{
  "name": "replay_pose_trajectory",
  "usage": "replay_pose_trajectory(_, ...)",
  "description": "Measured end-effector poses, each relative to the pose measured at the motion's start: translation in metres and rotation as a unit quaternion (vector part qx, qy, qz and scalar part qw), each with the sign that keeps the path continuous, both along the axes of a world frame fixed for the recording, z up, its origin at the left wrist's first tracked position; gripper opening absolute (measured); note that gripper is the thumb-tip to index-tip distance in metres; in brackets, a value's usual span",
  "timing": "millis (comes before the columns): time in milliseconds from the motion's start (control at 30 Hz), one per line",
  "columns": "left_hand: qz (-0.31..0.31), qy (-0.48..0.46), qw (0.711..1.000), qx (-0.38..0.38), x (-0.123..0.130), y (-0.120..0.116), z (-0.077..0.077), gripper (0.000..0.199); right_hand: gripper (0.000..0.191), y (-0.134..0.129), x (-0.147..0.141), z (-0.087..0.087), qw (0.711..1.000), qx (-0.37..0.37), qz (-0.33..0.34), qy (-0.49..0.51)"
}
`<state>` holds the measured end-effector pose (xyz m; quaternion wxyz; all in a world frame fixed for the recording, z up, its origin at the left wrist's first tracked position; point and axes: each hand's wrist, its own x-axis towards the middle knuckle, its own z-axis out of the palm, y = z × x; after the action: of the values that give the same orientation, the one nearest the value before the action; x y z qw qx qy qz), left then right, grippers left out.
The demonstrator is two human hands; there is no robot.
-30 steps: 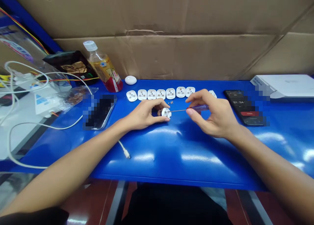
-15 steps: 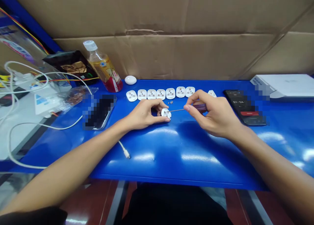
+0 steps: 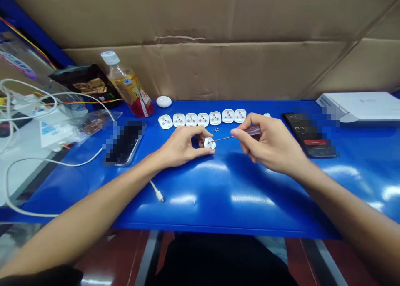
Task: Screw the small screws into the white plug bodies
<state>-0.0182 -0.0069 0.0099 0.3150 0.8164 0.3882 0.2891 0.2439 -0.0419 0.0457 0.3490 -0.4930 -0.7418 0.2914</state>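
My left hand (image 3: 187, 147) pinches a small white plastic plug part (image 3: 210, 144) between thumb and fingers, just above the blue table. In my right hand (image 3: 270, 144) is a screwdriver (image 3: 253, 130) with a dark purple handle. Its thin shaft points left, and the tip meets the face of the white part. Beyond my hands stands a row of several white square plug pieces (image 3: 203, 120) with metal contacts inside. A few tiny screws (image 3: 216, 129) lie between that row and my left hand. Another white piece is mostly hidden behind my right hand.
On the left are a phone (image 3: 125, 142), a drink bottle (image 3: 129, 86), a white egg-shaped object (image 3: 164, 101) and looping white cables. A cable plug (image 3: 159, 195) lies near the front. To the right are a phone with a timer (image 3: 308, 136) and a white box (image 3: 362, 105). Cardboard (image 3: 200, 69) walls the back.
The camera view has shifted slightly, moving everything a little to the left. Both hands keep their holds, and the screwdriver stays on the white part with its handle tilted slightly higher.
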Motion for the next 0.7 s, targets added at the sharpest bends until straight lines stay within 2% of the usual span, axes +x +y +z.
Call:
replay_pose_trajectory(67, -0.003, 0.006, 1.0, -0.002, -0.001, 0.003, 0.001, 0.04, 0.034, 0.001, -0.002, -0.003, 1.0, 0.006, -0.007, 0.0)
replay_pose_trajectory(133, -0.014, 0.012, 1.0, -0.003, -0.004, 0.006, 0.002, 0.04, 0.035, 0.005, -0.002, -0.007, 0.999, 0.045, -0.024, -0.003)
replay_pose_trajectory(267, -0.025, 0.038, 0.999, 0.022, -0.012, 0.013, 0.0, 0.043, 0.026, 0.016, 0.002, -0.019, 0.991, 0.113, -0.063, 0.018)
replay_pose_trajectory(467, -0.028, 0.053, 0.996, 0.071, -0.017, 0.019, -0.003, 0.046, 0.02, 0.027, 0.005, -0.037, 0.995, 0.091, -0.025, -0.02)
replay_pose_trajectory(700, -0.015, 0.063, 0.995, 0.079, -0.017, 0.02, -0.006, 0.058, 0.021, 0.028, 0.004, -0.039, 0.996, 0.086, -0.012, -0.02)
